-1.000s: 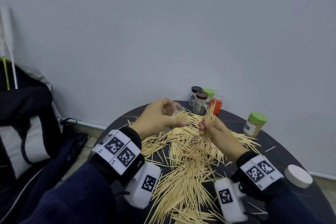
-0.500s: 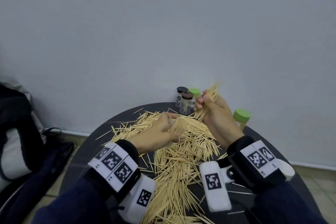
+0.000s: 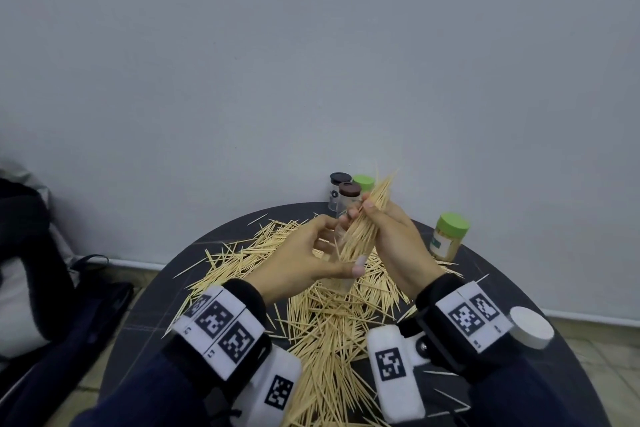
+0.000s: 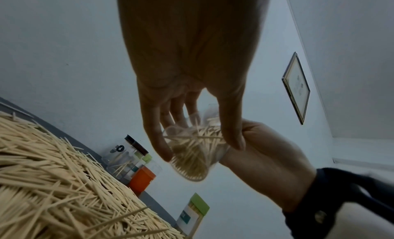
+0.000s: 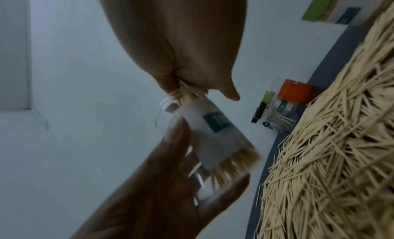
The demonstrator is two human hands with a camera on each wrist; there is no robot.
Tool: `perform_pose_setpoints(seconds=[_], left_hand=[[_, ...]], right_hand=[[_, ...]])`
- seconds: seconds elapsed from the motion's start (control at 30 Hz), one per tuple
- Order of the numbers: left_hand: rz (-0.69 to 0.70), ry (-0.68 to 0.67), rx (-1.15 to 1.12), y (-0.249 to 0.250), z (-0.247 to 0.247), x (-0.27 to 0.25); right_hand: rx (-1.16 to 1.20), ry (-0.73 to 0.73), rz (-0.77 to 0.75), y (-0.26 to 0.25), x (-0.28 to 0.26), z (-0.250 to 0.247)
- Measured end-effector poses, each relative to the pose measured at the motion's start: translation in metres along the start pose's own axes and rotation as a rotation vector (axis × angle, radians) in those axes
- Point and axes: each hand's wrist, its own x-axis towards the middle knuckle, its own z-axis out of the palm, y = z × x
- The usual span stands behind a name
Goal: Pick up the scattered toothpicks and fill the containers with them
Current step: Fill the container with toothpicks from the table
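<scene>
A big heap of wooden toothpicks (image 3: 332,319) covers the round dark table (image 3: 145,308). My left hand (image 3: 341,246) holds a clear labelled container (image 5: 213,133), tilted above the heap, with fingers and thumb curled round it. My right hand (image 3: 363,211) grips a thick bundle of toothpicks (image 3: 367,218), whose lower ends are in the container's mouth while the upper ends stick out above my fist. In the left wrist view the container (image 4: 192,151) shows toothpicks inside it. In the right wrist view the bundle (image 5: 185,94) enters the container's top.
At the table's back edge by the wall stand small jars with a black lid (image 3: 340,179), a brown lid (image 3: 349,189) and a green lid (image 3: 363,180), plus an orange one (image 4: 141,180). A green-lidded jar (image 3: 450,236) stands right. A white lid (image 3: 531,328) lies near my right wrist.
My right hand lifted the bundle off the heap, raised it near the back jars, then brought it to the container. My left hand lifted the container toward it.
</scene>
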Motion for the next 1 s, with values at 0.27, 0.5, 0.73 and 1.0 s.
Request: perform_pose_setpoints(seconds=[0.27, 0.5, 0.73, 1.0], left_hand=[[0.037, 0.05, -0.046, -0.0028, -0.0021, 0.001], [0.038, 0.043, -0.035, 0.0002, -0.0036, -0.0007], [0.033, 0.002, -0.044, 0.0005, -0.0018, -0.0015], [0.043, -0.042, -0.114, 0.0002, -0.0038, -0.0019]], right_hand=[[-0.184, -0.072, 0.015, 0.0058, -0.0073, 0.006], [-0.301, -0.08, -0.029, 0.0015, -0.0059, 0.0002], [-0.154, -0.088, -0.073, 0.0037, -0.0048, -0.001], [-0.174, -0.051, -0.059, 0.0084, -0.0065, 0.0002]])
